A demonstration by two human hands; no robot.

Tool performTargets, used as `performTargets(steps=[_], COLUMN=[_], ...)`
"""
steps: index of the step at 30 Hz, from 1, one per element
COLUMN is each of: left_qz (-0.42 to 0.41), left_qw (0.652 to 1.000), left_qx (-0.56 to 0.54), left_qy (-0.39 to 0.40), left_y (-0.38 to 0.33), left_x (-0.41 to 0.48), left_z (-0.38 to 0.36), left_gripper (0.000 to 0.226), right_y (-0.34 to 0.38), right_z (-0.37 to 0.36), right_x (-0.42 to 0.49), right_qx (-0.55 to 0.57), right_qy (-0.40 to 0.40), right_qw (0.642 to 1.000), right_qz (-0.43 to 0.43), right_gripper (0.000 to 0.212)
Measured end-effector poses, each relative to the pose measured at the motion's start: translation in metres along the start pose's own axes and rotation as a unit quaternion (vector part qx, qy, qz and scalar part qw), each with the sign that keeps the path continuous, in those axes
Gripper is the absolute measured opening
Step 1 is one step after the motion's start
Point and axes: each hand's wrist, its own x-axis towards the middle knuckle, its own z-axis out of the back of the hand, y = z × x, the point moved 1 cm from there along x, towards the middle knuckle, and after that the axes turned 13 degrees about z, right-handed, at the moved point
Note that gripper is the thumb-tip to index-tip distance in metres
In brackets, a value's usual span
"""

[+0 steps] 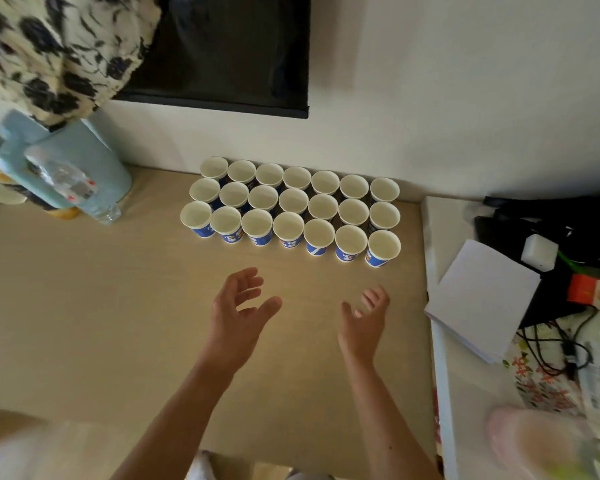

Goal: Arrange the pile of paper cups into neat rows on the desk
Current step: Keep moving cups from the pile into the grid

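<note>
- I saw the left hand [237,315] hovering above the bench [84,306], fingers spread, empty.
- The paper cups [293,209] stood in three rows by the wall [465,116]; the rear cups' sides were hidden.
- The right hand [364,323] was spread, empty.
- At the bottom right, I couldn't identify a pale blur [534,441].

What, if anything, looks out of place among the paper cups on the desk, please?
Nothing stands out: the blue-and-white paper cups stand upright in three even rows of seven by the white wall; the left hand and right hand hover empty.
</note>
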Motion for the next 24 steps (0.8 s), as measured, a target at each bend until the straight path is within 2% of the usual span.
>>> performTargets(steps=[5, 11, 19, 24], left_qz=[-0.025, -0.061, -0.07, -0.059], left_qw=[0.998, 0.988, 0.97, 0.966], left_qx=[-0.037, -0.104, -0.159, -0.157], left_qy=[-0.045, -0.101, -0.169, -0.194], left_y=[0.005, 0.022, 0.064, 0.083], left_x=[-0.01, -0.041, -0.079, -0.092], left_z=[0.065, 0.184, 0.349, 0.42], left_gripper=[0.045, 0.041, 0.03, 0.027], right_y=[0.059, 0.133, 0.193, 0.203], right_z=[-0.055, -0.131, -0.217, -0.257], right_x=[-0.08, -0.173, -0.301, -0.366], right_qx=[0.066, 0.095, 0.132, 0.136], right_qy=[0.127, 0.244, 0.311, 0.366], right_qw=[0.988, 0.959, 0.934, 0.914], right_qz=[0.057, 0.109, 0.119, 0.109], right_gripper=[0.067, 0.063, 0.052, 0.053])
